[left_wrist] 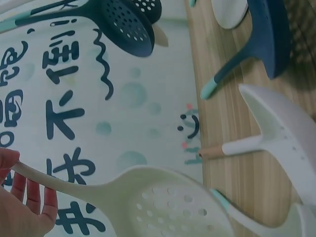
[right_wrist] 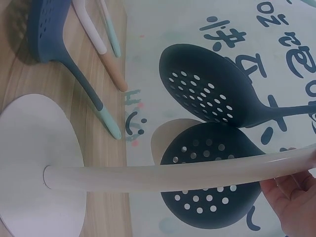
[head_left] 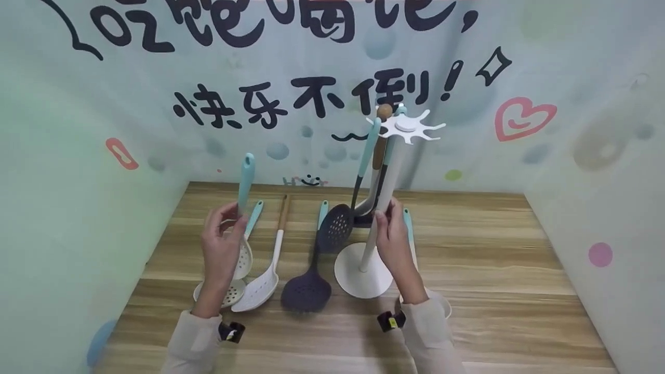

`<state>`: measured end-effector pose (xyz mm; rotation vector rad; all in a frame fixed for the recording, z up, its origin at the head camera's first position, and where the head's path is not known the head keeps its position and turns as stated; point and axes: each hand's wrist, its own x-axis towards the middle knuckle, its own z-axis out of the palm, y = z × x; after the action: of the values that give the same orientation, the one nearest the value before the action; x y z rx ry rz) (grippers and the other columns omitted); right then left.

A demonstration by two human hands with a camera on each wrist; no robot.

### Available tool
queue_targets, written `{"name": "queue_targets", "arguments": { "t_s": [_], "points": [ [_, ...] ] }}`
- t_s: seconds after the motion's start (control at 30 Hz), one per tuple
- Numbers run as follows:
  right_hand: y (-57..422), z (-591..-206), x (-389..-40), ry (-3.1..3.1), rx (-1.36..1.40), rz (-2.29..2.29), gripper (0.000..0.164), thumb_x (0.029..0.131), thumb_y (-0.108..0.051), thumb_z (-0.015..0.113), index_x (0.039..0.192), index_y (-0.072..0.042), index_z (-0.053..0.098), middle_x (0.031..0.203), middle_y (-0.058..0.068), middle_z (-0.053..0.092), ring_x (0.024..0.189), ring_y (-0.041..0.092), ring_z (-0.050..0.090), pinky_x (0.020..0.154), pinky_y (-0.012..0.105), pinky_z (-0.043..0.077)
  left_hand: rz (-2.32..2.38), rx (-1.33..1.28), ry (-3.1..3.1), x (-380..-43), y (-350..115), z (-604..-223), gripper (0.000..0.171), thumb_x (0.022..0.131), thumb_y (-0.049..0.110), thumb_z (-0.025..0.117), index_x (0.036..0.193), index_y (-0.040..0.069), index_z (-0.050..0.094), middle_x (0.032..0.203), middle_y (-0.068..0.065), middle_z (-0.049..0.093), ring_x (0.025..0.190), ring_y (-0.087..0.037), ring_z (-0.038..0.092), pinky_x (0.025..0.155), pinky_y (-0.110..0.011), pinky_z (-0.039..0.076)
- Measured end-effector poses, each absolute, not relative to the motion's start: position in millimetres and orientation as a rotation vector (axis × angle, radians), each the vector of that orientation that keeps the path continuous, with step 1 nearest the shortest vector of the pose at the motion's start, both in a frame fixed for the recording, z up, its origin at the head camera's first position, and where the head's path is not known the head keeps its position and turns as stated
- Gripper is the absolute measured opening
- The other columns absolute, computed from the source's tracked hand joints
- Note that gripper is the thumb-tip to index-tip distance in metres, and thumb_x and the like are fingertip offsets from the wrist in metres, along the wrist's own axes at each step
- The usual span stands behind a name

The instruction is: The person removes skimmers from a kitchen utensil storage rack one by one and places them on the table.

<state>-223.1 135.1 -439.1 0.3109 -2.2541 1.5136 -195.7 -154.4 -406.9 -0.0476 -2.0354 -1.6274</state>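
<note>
My left hand pinches a pale skimmer by its teal handle, holding it upright above the table's left side. Its perforated head hangs below the fingers. My right hand grips the white pole of a utensil stand, which leans slightly, its round base low at the tabletop. From the stand's hooked top hang several utensils. One is a dark skimmer with a teal handle; another has a wooden handle. The right wrist view shows a second dark skimmer behind the pole.
On the wooden table lie a white slotted turner, a dark slotted utensil and another pale perforated one. A pale teal-handled utensil is partly hidden by my right forearm. A printed cloth hangs behind.
</note>
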Motion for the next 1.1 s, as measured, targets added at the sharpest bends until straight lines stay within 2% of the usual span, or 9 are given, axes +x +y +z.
{"name": "queue_targets", "arguments": {
  "t_s": [0.1,0.3,0.5,0.8,1.1],
  "points": [
    [135.3,-438.4,-223.2,-2.241,0.326,1.501,0.037,0.101,-0.016,0.036,0.132,0.003,0.030,0.112,0.020,0.052,0.098,0.028,0.052,0.086,0.045,0.046,-1.593,-0.032,-2.022,-198.8,-165.5,-411.7,0.027,0.087,0.000,0.060,0.114,-0.007,0.057,0.101,-0.010,0.057,0.095,-0.010,0.052,0.086,-0.019,0.044],
    [134.6,-439.1,-223.3,-2.242,0.324,1.490,0.036,0.100,-0.014,0.037,0.131,0.003,0.031,0.110,0.020,0.052,0.096,0.027,0.052,0.084,0.044,0.045,-1.502,0.065,-2.070,-211.3,-197.2,-436.6,0.029,0.088,0.010,0.062,0.116,0.002,0.060,0.100,-0.002,0.056,0.096,-0.008,0.051,0.085,-0.016,0.043],
    [135.1,-439.3,-224.8,-2.236,0.313,1.489,0.033,0.100,-0.013,0.036,0.129,0.003,0.032,0.107,0.019,0.050,0.093,0.027,0.051,0.081,0.043,0.045,-1.419,0.131,-2.109,-214.5,-220.7,-447.6,0.031,0.090,0.016,0.061,0.119,0.006,0.059,0.104,-0.001,0.055,0.098,-0.007,0.050,0.086,-0.018,0.042],
    [135.5,-439.1,-224.8,-2.241,0.318,1.476,0.037,0.100,-0.019,0.036,0.130,0.004,0.032,0.108,0.019,0.050,0.093,0.025,0.051,0.082,0.043,0.046,-1.390,0.255,-2.094,-221.3,-249.2,-462.7,0.033,0.090,0.016,0.061,0.122,0.008,0.059,0.104,0.004,0.052,0.095,-0.002,0.048,0.085,-0.016,0.040],
    [137.1,-439.3,-224.6,-2.244,0.319,1.520,0.040,0.101,-0.020,0.035,0.133,0.004,0.029,0.114,0.021,0.052,0.100,0.029,0.052,0.087,0.046,0.046,-1.374,0.412,-2.062,-228.1,-265.3,-470.2,0.030,0.092,0.017,0.057,0.120,0.005,0.058,0.099,0.011,0.050,0.090,0.001,0.048,0.082,-0.014,0.041]
  ]
}}
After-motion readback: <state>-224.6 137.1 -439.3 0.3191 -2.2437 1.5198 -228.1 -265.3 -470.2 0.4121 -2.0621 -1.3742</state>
